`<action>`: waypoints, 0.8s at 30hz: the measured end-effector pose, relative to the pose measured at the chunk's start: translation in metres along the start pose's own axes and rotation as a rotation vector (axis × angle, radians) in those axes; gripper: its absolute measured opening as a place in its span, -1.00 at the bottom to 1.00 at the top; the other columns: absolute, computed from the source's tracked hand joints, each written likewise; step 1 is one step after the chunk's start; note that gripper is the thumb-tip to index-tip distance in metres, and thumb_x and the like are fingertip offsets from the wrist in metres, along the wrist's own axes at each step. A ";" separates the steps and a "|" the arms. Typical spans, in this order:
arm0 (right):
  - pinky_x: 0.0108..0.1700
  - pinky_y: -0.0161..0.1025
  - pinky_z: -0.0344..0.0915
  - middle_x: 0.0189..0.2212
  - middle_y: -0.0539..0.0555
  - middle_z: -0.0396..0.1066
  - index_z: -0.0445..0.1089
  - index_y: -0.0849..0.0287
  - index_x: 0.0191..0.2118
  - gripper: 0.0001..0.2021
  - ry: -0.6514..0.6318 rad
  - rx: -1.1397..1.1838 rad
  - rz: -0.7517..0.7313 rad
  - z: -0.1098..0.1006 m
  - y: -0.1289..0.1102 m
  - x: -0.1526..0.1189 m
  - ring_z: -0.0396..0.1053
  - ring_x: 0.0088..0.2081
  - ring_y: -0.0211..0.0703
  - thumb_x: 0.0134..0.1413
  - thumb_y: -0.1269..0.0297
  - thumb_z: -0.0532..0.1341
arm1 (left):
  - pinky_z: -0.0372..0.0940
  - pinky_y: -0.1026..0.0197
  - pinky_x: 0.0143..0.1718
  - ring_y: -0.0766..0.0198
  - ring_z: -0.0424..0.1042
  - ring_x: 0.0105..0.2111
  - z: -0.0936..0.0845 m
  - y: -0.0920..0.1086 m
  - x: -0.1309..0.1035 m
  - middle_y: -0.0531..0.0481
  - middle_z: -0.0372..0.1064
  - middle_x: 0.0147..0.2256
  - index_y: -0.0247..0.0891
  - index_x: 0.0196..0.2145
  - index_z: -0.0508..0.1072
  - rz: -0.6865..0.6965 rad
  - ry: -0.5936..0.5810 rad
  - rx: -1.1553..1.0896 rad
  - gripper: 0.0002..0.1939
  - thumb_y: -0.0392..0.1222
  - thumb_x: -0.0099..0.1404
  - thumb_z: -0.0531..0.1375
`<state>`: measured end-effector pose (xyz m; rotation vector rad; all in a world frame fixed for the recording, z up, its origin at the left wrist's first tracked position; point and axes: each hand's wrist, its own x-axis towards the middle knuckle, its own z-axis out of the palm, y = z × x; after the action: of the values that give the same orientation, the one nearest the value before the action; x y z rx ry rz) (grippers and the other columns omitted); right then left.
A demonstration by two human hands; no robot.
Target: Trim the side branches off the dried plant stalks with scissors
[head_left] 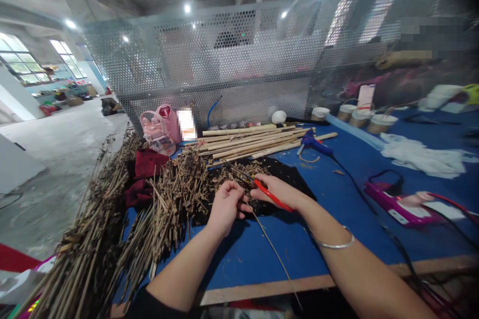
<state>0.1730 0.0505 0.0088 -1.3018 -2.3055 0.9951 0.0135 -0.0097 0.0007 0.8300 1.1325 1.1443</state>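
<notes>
My left hand (229, 203) is closed, its fingers pinching a thin dried stem (270, 241) that trails down past the table's front edge. Close by on the right, my right hand (277, 190) grips red-handled scissors (272, 195), their blades pointing up and to the left. Beneath both hands lies a black cloth (294, 174) strewn with dried plant bits (234, 172). A heap of dried stems with seed heads (179, 179) rests just left of my left hand. The stem's upper end is hidden by my fingers.
Wooden sticks (247, 143) lie behind the cloth beside a blue glue gun (316, 144). A purple power strip (400, 204) with cords sits right. Pink bag (160, 127), pots (381, 122) and white plastic (422, 154) stand farther back, before a perforated metal screen (232, 60). Long dried stalks (86, 219) fill the left.
</notes>
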 end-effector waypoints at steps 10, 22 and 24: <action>-0.45 -0.35 0.13 -0.46 0.01 0.30 0.25 0.20 -0.33 -0.54 0.055 -0.046 -0.052 0.009 -0.006 -0.001 0.20 -0.47 -0.28 -0.17 -0.14 0.18 | 0.19 0.46 -0.68 0.48 0.28 -0.63 -0.004 -0.002 0.002 0.09 0.29 -0.56 -0.32 -0.39 0.30 0.181 0.089 -0.018 -0.70 -0.05 0.01 0.23; -0.48 -0.36 0.07 -0.47 0.04 0.34 0.29 0.17 -0.31 -0.55 0.071 -0.173 0.012 0.013 -0.011 -0.003 0.22 -0.50 -0.26 -0.18 -0.14 0.19 | 0.16 0.46 -0.74 0.49 0.22 -0.69 -0.005 -0.005 0.004 0.14 0.23 -0.62 -0.32 -0.35 0.31 0.209 0.106 0.045 -0.66 -0.05 -0.02 0.25; -0.49 -0.36 0.07 -0.48 0.04 0.35 0.31 0.17 -0.35 -0.55 0.099 -0.207 0.039 0.014 -0.009 -0.002 0.23 -0.50 -0.26 -0.20 -0.15 0.19 | 0.15 0.46 -0.75 0.48 0.22 -0.70 -0.005 -0.004 0.004 0.13 0.24 -0.63 -0.33 -0.35 0.32 0.208 0.127 0.062 -0.66 -0.06 -0.02 0.25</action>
<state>0.1606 0.0396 0.0050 -1.4446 -2.3654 0.7010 0.0092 -0.0066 -0.0053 0.9507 1.2114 1.3547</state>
